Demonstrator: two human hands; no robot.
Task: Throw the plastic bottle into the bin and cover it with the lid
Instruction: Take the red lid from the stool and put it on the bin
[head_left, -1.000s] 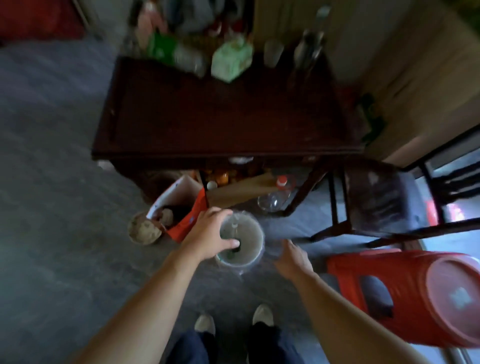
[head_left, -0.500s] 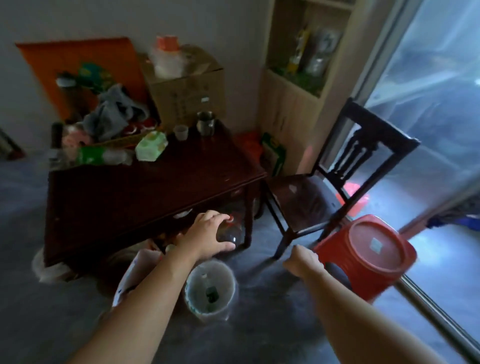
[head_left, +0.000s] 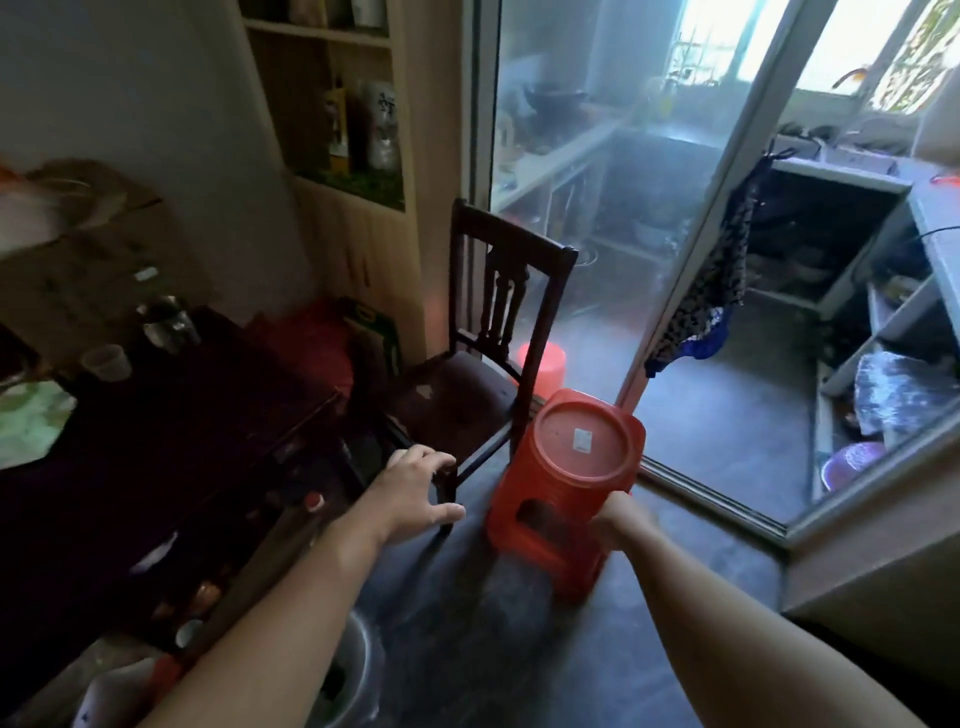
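The pale round bin (head_left: 358, 670) stands on the floor at the bottom, partly hidden under my left forearm, with dark items inside. A red bottle cap (head_left: 314, 501) shows under the table's edge; the bottle's body is too dark to make out. My left hand (head_left: 415, 493) hovers open with spread fingers and holds nothing, beside the front leg of the chair (head_left: 457, 395). My right hand (head_left: 618, 519) is curled into a fist in front of the side of the red plastic stool (head_left: 576, 447). No lid can be made out.
A dark wooden table (head_left: 171, 441) with a cup, a metal mug and a green pack fills the left. A glass sliding door (head_left: 623, 208) leads to a kitchen on the right. Shelves stand behind the chair. Boxes and bags lie under the table.
The view swung up and to the right. My left hand rose from over the bin and moved right toward the chair. My right hand stayed curled, now against the stool.
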